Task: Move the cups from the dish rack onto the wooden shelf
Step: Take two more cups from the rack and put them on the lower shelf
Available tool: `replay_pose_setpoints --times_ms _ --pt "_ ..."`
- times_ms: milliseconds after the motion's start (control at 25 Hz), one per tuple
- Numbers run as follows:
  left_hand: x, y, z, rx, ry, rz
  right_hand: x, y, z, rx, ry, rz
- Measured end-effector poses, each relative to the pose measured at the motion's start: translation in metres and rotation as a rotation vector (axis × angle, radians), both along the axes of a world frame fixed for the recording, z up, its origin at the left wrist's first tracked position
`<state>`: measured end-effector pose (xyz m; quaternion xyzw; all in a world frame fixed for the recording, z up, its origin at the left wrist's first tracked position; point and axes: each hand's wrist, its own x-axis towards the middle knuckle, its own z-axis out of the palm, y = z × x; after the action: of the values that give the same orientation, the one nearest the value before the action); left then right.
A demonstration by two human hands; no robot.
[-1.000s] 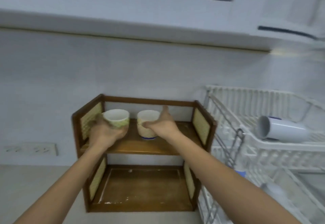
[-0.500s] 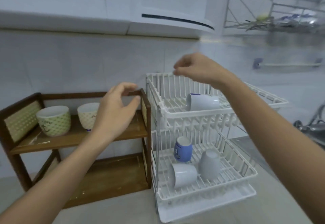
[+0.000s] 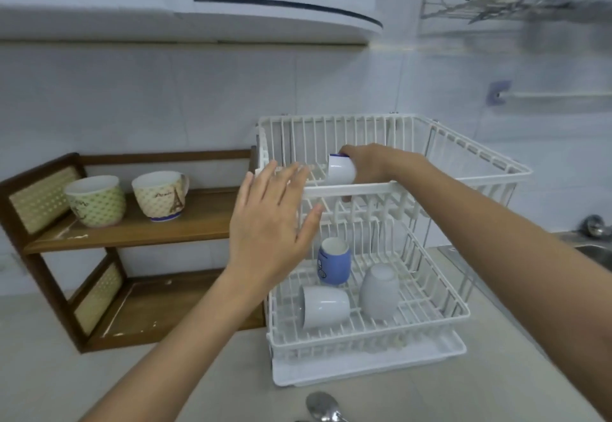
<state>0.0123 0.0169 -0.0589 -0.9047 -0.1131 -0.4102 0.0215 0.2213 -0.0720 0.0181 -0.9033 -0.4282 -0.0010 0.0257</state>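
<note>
A white two-tier dish rack [image 3: 490,160] stands right of the wooden shelf [image 3: 139,233]. My right hand [image 3: 374,163] is closed around a white cup with a blue rim [image 3: 339,171] lying on its side in the top tier. My left hand [image 3: 271,223] hovers open in front of the rack's left edge, fingers spread, holding nothing. In the lower tier lie a blue cup [image 3: 332,262] and two white cups [image 3: 323,305] [image 3: 379,289]. Two patterned cups [image 3: 96,201] [image 3: 160,194] stand upright on the shelf's upper board.
The shelf's lower board [image 3: 159,309] holds nothing. A metal spoon [image 3: 323,406] lies on the counter at the near edge. A sink and tap [image 3: 592,228] are at the right. A wire wall rack [image 3: 516,4] hangs above, under the white cabinets.
My view swung from the shelf to the rack. Both hands let go of the two patterned cups. My right hand dropped into the top tier and closed on the white cup; my left opened.
</note>
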Motion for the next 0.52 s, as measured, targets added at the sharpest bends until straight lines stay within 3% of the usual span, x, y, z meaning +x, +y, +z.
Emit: replay_pose_setpoints --times_ms 160,280,400,440,520 --pt "-0.001 -0.004 -0.002 0.022 -0.009 0.056 -0.003 -0.005 -0.002 0.226 -0.098 0.004" --pt "0.002 -0.007 0.000 0.004 -0.039 0.093 -0.015 -0.026 0.012 0.655 -0.004 -0.016" --pt "0.003 -0.029 -0.030 -0.024 -0.230 -0.004 -0.039 -0.066 0.024 1.089 0.189 -0.005" --pt "0.005 -0.046 -0.052 -0.159 -0.304 -0.106 -0.047 -0.083 0.023 1.179 0.268 0.034" --pt "0.010 -0.086 -0.095 -0.728 -0.353 -0.221 -0.063 -0.118 0.011 1.256 0.396 0.133"
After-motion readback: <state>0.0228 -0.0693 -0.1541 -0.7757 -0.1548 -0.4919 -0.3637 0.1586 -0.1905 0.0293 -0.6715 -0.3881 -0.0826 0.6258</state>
